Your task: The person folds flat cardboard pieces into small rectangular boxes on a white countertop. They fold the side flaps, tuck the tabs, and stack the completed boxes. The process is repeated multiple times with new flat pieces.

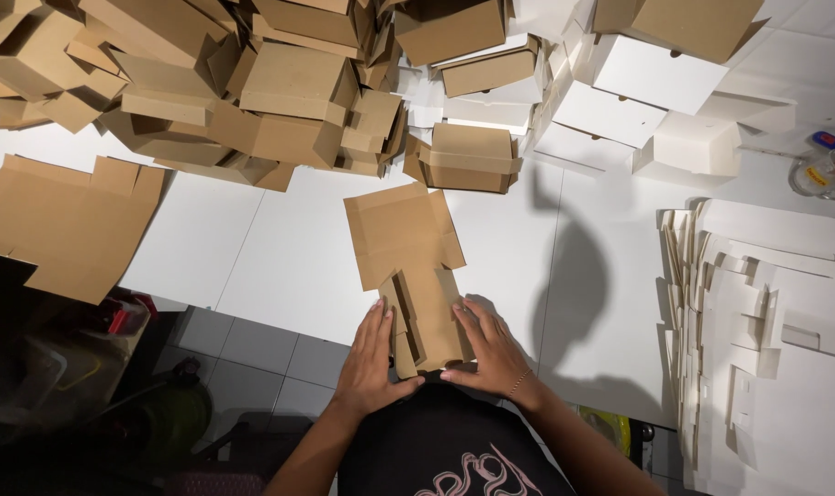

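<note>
A flat brown cardboard box blank (404, 239) lies on the white table (280, 266), its near end partly folded up into walls. My left hand (370, 363) presses flat against the left folded flap, fingers together. On the right side, my right hand (491, 349) holds the right flap, thumb tucked under the near edge. Both hands squeeze the folded part between them at the table's front edge.
A heap of folded brown boxes (252, 83) fills the back left, with white boxes (620, 83) at the back right. A stack of flat brown blanks (64, 225) lies at left, flat white blanks (767, 321) at right. Tape rolls (826, 170) sit far right.
</note>
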